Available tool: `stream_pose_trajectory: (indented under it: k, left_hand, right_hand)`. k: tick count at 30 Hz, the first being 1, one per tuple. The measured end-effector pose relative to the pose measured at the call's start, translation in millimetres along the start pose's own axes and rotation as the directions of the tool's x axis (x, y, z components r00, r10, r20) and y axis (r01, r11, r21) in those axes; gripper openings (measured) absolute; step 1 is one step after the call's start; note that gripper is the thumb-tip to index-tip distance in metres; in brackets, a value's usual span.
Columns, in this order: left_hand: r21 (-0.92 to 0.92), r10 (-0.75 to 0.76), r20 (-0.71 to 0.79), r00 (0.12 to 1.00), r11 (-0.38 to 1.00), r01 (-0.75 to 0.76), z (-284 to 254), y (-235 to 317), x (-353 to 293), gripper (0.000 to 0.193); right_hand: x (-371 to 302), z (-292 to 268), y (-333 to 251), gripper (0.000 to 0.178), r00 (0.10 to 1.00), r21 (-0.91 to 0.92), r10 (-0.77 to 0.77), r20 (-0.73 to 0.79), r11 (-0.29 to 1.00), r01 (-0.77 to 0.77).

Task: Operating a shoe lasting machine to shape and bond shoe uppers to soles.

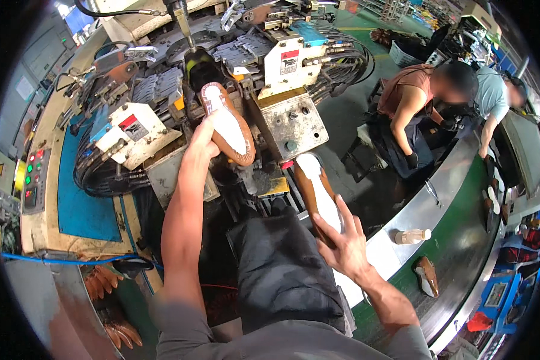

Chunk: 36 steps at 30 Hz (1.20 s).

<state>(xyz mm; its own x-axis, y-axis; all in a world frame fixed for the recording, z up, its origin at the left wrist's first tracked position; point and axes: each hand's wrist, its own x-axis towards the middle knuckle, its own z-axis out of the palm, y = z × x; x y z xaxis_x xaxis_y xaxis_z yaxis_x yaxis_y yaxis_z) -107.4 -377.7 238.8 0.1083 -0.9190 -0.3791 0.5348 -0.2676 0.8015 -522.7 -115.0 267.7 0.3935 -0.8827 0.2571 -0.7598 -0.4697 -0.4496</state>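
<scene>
A brown shoe upper on its last [231,129], white sole side up, lies at the middle of the machine [162,90]. My left hand [204,135] grips it along its left side, with the fingers partly hidden behind it. To the right, a second brown shoe upper [321,198], also white underside up, slants beside the metal control box [294,127]. My right hand [346,249] holds its near end, two fingers stretched over the white surface and the thumb side hidden.
A conveyor with a green belt [462,216] curves along my right, carrying a brown shoe [426,276] and, farther off, several more. A plastic bottle [413,236] lies on its metal edge. Two people work at the upper right. Brown shoe pieces [102,282] sit at the lower left.
</scene>
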Motion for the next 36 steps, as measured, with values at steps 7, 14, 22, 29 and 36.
stream_pose_trajectory:
  k: [7,14,22,29,36]
  left_hand:
    - [0.0,0.291,0.182,0.939,0.955,-0.296,-26.5,-23.5,-137.1,0.062]
    - [-0.067,0.291,0.158,0.943,0.956,-0.284,-88.5,-80.6,-305.7,0.096]
    - [-0.475,0.197,0.157,0.968,0.874,-0.1,-130.7,-152.6,-352.1,0.108]
    - [-0.292,0.159,0.044,0.986,0.946,-0.139,-97.4,-167.1,-344.2,0.099]
    - [-0.283,0.051,0.079,0.996,0.959,-0.026,-86.6,-175.1,-317.8,0.093]
  right_hand:
    - [181.8,30.5,-49.7,0.077,0.968,-0.053,-0.239,-0.077,0.97,0.235]
    - [277.3,115.2,-82.8,0.073,0.981,-0.071,-0.174,-0.089,0.983,0.168]
    - [271.7,147.6,-93.4,0.075,0.954,-0.188,-0.261,-0.148,0.954,0.232]
    - [273.9,161.7,-66.6,0.073,0.833,-0.212,-0.472,-0.289,0.88,0.425]
    - [336.9,168.7,-87.2,0.053,0.791,-0.277,-0.513,-0.334,0.855,0.438]
